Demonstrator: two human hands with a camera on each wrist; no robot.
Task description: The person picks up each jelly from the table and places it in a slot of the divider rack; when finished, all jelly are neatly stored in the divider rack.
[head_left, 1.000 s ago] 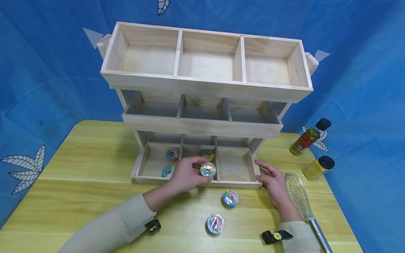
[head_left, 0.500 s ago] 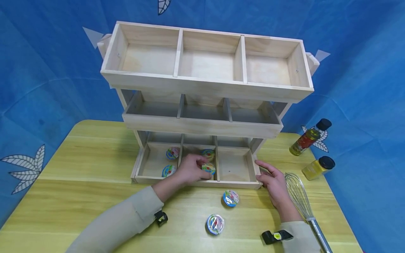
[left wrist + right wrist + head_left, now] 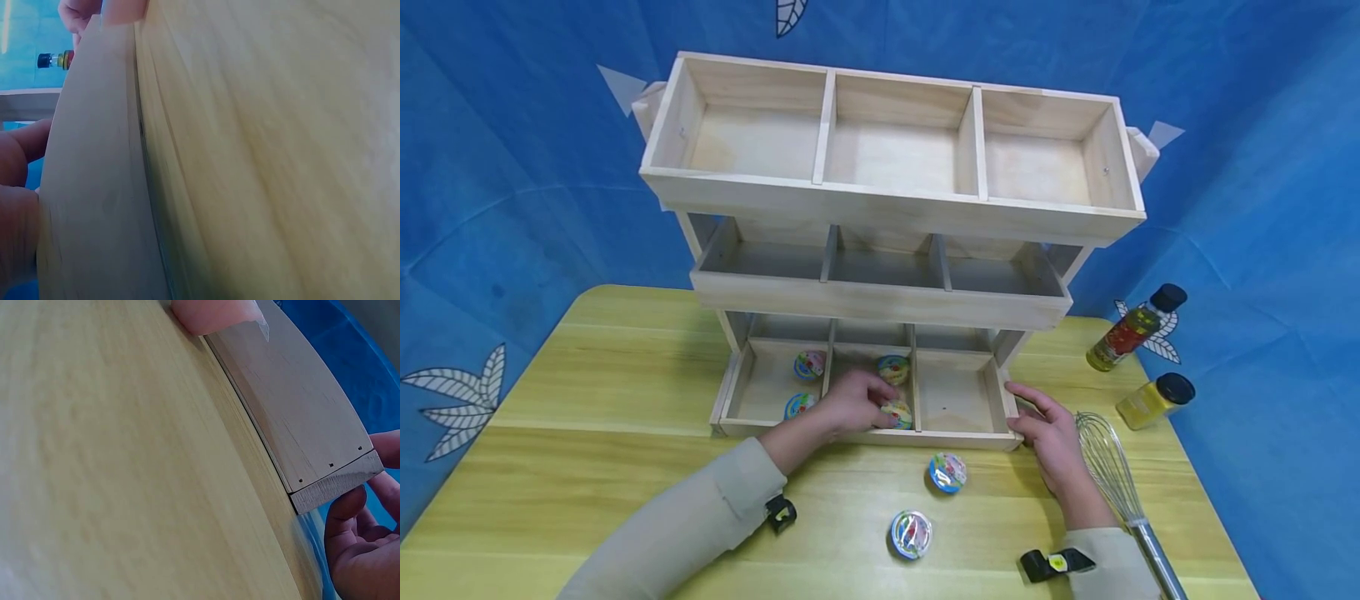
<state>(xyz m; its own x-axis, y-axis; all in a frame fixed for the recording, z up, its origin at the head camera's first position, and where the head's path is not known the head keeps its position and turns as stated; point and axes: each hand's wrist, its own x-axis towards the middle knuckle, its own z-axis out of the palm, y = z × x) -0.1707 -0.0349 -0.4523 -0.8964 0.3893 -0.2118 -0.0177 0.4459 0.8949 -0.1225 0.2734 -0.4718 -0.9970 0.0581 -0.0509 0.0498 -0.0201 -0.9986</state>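
With our left hand (image 3: 853, 406) we are pinching a small round cup with a colourful, shiny printed lid (image 3: 897, 414) between bent fingers and thumb; whether its base is touching the floor, we cannot tell. It is sitting near the front of the middle compartment in the lowest tray (image 3: 955, 393) of a pale wooden three-tier rack (image 3: 887, 200). Our right hand (image 3: 1056, 442) is gripping that tray's front right corner, fingers and thumb curled round it.

We are judging the tight space the main risk: letting go unevenly could tip the cup, and our knuckles could nudge the yellow-edged cup behind it (image 3: 892, 369). Our left wrist is partly hiding the blue-rimmed cup in the left compartment (image 3: 800, 405), so lowering it could knock that one. Slackening our right grip could let the rack shift.
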